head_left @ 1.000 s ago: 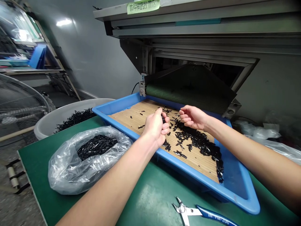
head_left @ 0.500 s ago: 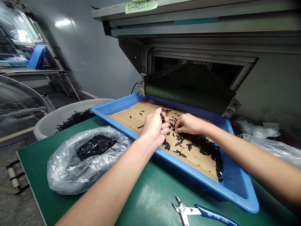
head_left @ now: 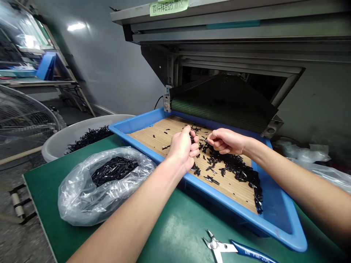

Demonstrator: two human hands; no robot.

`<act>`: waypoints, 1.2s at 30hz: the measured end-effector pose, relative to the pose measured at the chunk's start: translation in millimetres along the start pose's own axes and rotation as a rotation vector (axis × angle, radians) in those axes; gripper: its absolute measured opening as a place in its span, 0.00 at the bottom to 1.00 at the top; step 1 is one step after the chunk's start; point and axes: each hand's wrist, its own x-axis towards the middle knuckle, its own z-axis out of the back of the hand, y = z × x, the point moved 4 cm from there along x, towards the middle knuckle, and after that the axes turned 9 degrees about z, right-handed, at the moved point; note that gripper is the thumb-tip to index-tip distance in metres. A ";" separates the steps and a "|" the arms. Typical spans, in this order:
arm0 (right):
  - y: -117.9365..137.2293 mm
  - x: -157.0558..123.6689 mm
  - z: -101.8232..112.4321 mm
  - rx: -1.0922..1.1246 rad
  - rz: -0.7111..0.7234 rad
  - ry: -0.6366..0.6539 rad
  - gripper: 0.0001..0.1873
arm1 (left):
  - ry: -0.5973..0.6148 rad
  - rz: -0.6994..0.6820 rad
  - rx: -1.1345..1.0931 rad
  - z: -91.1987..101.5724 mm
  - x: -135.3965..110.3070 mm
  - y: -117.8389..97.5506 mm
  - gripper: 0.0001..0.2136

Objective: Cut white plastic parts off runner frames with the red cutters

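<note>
My left hand is curled over the blue tray, with small black plastic parts showing inside its fingers. My right hand hovers just to its right, thumb and fingers pressed together; whatever they may hold is hidden. Beneath both hands, a sheet of corrugated cardboard lines the blue tray. A dense heap of small black plastic parts spreads along the right side of the cardboard, with looser ones scattered around my hands.
A clear plastic bag full of black parts stands open on the green table. Blue-handled nippers lie at the front. A white tub sits left, beside a fan. A conveyor belt end overhangs the tray's back.
My right hand has lifted off the scattered parts and turned, its fingers now curled together. My left hand stays closed in about the same place.
</note>
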 end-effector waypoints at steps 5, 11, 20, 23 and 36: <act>3.3 -8.2 -13.1 -0.380 0.064 0.154 0.06 | 0.010 0.012 -0.010 0.9 1.4 1.1 0.11; 7.0 -2.9 -23.6 -0.774 0.128 0.206 0.07 | 0.001 0.018 -0.016 0.8 1.2 1.0 0.11; 13.1 -14.3 4.1 0.273 0.078 -0.028 0.17 | 0.005 0.017 -0.016 0.0 0.0 0.8 0.11; 19.7 -16.3 12.3 0.619 0.088 -0.092 0.16 | 0.004 0.017 -0.015 -0.2 -1.1 0.1 0.11; 1.9 -6.1 13.4 -0.458 0.050 -0.157 0.17 | 0.009 0.019 -0.014 -0.5 -1.1 0.2 0.11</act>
